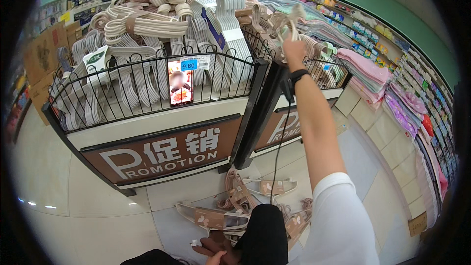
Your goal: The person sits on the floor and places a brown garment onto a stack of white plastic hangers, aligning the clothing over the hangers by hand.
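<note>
My right hand point(294, 49), with a black band at the wrist, reaches to the right-hand wire basket and is closed on a bundle of pale hangers point(290, 22). Low in the picture, my left hand point(216, 258) is partly cut off by the edge and holds a brown item point(215, 244) that I cannot name for sure. Bundles of beige and brown hangers in brown card sleeves point(209, 218) lie on the floor around my knee. White and beige hanger bundles point(145, 25) are heaped in the left basket.
A black wire basket rail point(147, 75) carries a price tag and a lit smartphone point(180, 84). Brown sign panels front the stands. Folded pink textiles point(362, 70) line the right side, with stocked shelves behind. Cardboard boxes point(46, 53) stand at left. A black cable point(276, 154) hangs from near my right wrist.
</note>
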A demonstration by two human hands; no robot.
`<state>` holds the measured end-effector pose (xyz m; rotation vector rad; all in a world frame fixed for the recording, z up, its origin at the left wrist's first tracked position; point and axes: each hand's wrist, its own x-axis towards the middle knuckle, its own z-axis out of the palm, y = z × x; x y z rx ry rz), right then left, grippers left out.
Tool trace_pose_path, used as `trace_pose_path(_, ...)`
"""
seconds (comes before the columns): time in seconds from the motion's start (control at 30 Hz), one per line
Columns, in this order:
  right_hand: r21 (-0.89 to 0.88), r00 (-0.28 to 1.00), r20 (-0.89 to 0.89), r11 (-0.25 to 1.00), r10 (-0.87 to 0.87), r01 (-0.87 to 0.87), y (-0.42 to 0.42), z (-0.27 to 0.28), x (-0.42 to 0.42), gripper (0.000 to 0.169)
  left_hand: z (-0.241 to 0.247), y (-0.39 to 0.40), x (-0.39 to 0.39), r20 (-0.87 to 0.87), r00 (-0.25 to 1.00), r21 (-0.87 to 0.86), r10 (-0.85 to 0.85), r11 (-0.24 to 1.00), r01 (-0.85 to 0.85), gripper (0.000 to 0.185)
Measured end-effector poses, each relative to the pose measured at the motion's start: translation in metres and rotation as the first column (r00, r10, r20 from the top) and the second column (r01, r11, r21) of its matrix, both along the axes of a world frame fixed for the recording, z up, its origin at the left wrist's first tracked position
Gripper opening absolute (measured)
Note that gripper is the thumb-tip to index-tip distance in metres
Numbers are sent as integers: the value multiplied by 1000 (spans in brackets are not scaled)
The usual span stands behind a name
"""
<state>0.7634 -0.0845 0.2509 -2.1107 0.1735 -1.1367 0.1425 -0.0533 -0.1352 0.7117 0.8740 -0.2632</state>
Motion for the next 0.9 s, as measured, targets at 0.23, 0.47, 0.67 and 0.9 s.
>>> trace_pose_path(0.23,891,769,307,115,560,-440,-50,14,40,33,18,15,6,-31,992,146,-121,981,124,55)
trace_pose_path(0.47,382,896,163,811,413,-443,-45,-7,56,50,20,-11,3,77,958,331,-275,914,235,50)
trace_pose_path(0.67,-158,974,-98,963,203,-216,4,-19,14,65,-9,-6,7,127,966,367,-226,915,166,43)
trace_pose_path(0.9,-581,990,-83,802,113,-141,4,-26,28,54,-44,-16,-2,65,956,304,-287,918,255,47)
